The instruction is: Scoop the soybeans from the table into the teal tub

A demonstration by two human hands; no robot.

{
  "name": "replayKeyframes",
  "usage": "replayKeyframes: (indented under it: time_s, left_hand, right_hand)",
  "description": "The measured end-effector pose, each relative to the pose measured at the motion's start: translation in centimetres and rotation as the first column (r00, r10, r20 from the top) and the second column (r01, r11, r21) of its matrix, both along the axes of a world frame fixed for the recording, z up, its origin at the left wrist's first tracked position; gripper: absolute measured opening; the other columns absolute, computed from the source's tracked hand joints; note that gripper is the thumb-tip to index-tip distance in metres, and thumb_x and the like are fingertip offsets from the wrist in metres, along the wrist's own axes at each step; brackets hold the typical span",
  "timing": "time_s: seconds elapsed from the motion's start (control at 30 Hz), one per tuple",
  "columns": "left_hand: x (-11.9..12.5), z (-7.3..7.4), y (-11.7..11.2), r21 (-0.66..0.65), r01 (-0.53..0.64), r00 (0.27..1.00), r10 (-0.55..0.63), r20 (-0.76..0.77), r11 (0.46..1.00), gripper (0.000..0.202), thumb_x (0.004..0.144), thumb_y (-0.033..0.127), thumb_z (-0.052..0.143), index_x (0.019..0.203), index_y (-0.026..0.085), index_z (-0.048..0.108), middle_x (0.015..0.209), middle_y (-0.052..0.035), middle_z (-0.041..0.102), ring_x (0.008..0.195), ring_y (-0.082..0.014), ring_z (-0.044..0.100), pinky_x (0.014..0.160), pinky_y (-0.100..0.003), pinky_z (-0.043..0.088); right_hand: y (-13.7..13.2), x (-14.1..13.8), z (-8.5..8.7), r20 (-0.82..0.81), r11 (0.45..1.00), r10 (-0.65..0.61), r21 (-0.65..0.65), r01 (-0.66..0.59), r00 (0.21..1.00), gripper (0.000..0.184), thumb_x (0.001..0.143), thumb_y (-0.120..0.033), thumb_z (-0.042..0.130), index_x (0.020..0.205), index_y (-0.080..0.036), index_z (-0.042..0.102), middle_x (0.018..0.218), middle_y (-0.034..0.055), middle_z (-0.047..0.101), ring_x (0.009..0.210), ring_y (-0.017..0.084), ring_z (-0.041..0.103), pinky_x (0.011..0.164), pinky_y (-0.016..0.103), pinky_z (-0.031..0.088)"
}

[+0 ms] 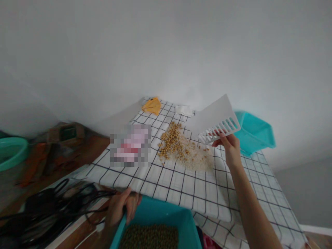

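My right hand (228, 147) is closed on the lower edge of a white slotted plastic tray (216, 119), held tilted above the checked cloth (181, 186). Just left of it a pile of yellow beans mixed with pale grains (181, 147) lies on the cloth. My left hand (121, 207) grips the near left rim of a teal basin (155, 214) that holds greenish-brown beans (150, 237), at the table's front edge.
A second teal basin (255, 133) sits at the far right against the wall. An orange cloth (152, 105) and a white scrap (183, 110) lie at the back. Black cables (52, 207) tangle at the left, beside a green bowl (11, 152).
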State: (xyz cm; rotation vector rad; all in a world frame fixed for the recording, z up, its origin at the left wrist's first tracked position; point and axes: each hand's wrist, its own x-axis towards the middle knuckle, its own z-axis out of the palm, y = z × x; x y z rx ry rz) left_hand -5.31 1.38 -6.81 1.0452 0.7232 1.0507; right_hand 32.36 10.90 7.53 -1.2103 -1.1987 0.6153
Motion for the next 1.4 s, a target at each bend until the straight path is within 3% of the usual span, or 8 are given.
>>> replayKeyframes:
  time_s: [0.1, 0.23, 0.43, 0.57, 0.87, 1.03, 1.2, 1.4]
  left_hand:
    - [0.8, 0.0, -0.4, -0.068, -0.071, 0.997, 0.072, 0.015, 0.995, 0.077, 0.102, 0.049, 0.045, 0.030, 0.025, 0.060, 0.029, -0.0027, 0.053, 0.034, -0.0151, 0.046, 0.071, -0.038, 0.044]
    - [1.8, 0.8, -1.1, -0.136, -0.154, 0.985, 0.163, 0.057, 0.979, 0.076, 0.103, 0.039, 0.043, 0.030, 0.026, 0.060, 0.029, -0.0008, 0.050, 0.035, -0.0140, 0.044, 0.072, -0.036, 0.043]
    - [1.9, 1.1, -1.1, -0.160, -0.167, 0.985, 0.170, 0.008, 0.973, 0.082, 0.105, 0.025, 0.029, 0.029, 0.027, 0.058, 0.028, -0.0011, 0.048, 0.036, -0.0153, 0.042, 0.074, -0.037, 0.043]
    - [2.0, 1.0, -1.1, -0.138, -0.154, 0.988, 0.152, -0.027, 0.978, 0.084, 0.106, 0.027, 0.026, 0.027, 0.027, 0.056, 0.027, -0.0016, 0.045, 0.035, -0.0168, 0.039, 0.074, -0.038, 0.042]
    - [2.7, 1.2, -1.4, -0.154, -0.162, 0.986, 0.166, 0.010, 0.975, 0.081, 0.105, 0.025, 0.026, 0.028, 0.024, 0.053, 0.028, -0.0022, 0.047, 0.035, -0.0154, 0.043, 0.072, -0.038, 0.042]
    - [2.8, 0.8, -1.4, -0.103, -0.155, 0.988, 0.156, 0.000, 0.983, 0.079, 0.104, 0.029, 0.031, 0.028, 0.024, 0.052, 0.027, -0.0019, 0.046, 0.033, -0.0152, 0.041, 0.071, -0.039, 0.042]
    - [2.7, 0.9, -1.4, -0.155, -0.159, 0.987, 0.159, -0.017, 0.975, 0.080, 0.104, 0.029, 0.030, 0.027, 0.025, 0.053, 0.028, -0.0023, 0.047, 0.034, -0.0160, 0.044, 0.073, -0.039, 0.043]
    - [2.8, 0.7, -1.4, -0.105, -0.138, 0.990, 0.140, 0.009, 0.985, 0.079, 0.104, 0.037, 0.036, 0.029, 0.026, 0.057, 0.028, -0.0014, 0.048, 0.033, -0.0148, 0.041, 0.071, -0.039, 0.042]
  right_hand:
    - [0.9, 1.8, -0.6, -0.074, 0.996, -0.078, -0.059, 0.073, 0.994, 0.039, 0.076, -0.054, 0.076, 0.089, -0.018, 0.070, 0.084, 0.0087, 0.079, 0.048, 0.015, 0.062, 0.048, 0.029, 0.051]
    - [1.8, 4.5, -1.6, -0.127, 0.958, -0.170, -0.255, 0.133, 0.977, 0.040, 0.067, -0.050, 0.081, 0.086, -0.017, 0.069, 0.079, 0.0084, 0.078, 0.048, 0.017, 0.064, 0.048, 0.030, 0.054]
    - [1.6, 6.6, -2.1, -0.142, 0.926, -0.162, -0.364, 0.101, 0.976, 0.021, 0.072, -0.034, 0.078, 0.084, -0.018, 0.071, 0.077, 0.0086, 0.079, 0.053, 0.018, 0.070, 0.050, 0.029, 0.059]
    - [1.5, 6.1, -2.3, -0.149, 0.916, -0.082, -0.400, 0.016, 0.985, 0.017, 0.075, -0.032, 0.077, 0.082, -0.018, 0.071, 0.078, 0.0098, 0.079, 0.058, 0.021, 0.074, 0.049, 0.028, 0.060]
    - [1.3, 3.4, -2.7, -0.213, 0.889, 0.128, -0.408, -0.207, 0.969, 0.028, 0.071, -0.041, 0.082, 0.082, -0.017, 0.076, 0.081, 0.0108, 0.080, 0.063, 0.021, 0.075, 0.058, 0.029, 0.063]
    - [1.1, 2.8, -2.1, -0.221, 0.891, 0.135, -0.399, -0.216, 0.966, 0.029, 0.070, -0.042, 0.082, 0.082, -0.017, 0.075, 0.082, 0.0114, 0.080, 0.063, 0.021, 0.074, 0.060, 0.031, 0.063]
    - [0.9, 2.4, -1.4, -0.219, 0.887, 0.152, -0.400, -0.231, 0.964, 0.028, 0.069, -0.043, 0.082, 0.079, -0.017, 0.074, 0.076, 0.0106, 0.079, 0.062, 0.022, 0.073, 0.058, 0.031, 0.062]
    - [0.3, 1.6, -0.2, -0.190, 0.874, 0.254, -0.375, -0.309, 0.948, 0.027, 0.072, -0.043, 0.081, 0.078, -0.016, 0.075, 0.072, 0.0087, 0.077, 0.056, 0.019, 0.070, 0.057, 0.030, 0.059]
